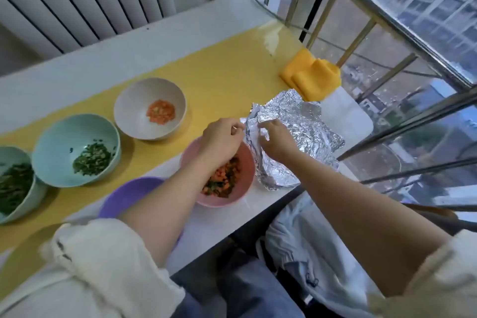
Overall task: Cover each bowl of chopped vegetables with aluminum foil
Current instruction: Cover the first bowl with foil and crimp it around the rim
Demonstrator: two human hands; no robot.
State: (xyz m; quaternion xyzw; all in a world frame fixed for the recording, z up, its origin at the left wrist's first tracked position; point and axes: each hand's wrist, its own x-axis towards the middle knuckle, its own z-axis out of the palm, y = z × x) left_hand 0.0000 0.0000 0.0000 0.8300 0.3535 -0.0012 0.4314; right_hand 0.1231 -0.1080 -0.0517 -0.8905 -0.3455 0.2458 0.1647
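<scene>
Beside the pink bowl [245, 162] — crumpled, creased silver foil [291, 134] in both hands.

1 head-worn view, looking forward and down.
The wide-angle camera sits close above the white table [180, 33], facing its far edge and a railing [387, 8] at right; both forearms enter from the bottom edge.

No text, label, brand, number or sign can be read anywhere in this view. The bowls, the foil, the cloth and the table surface show plain colours with no print that can be made out.
</scene>
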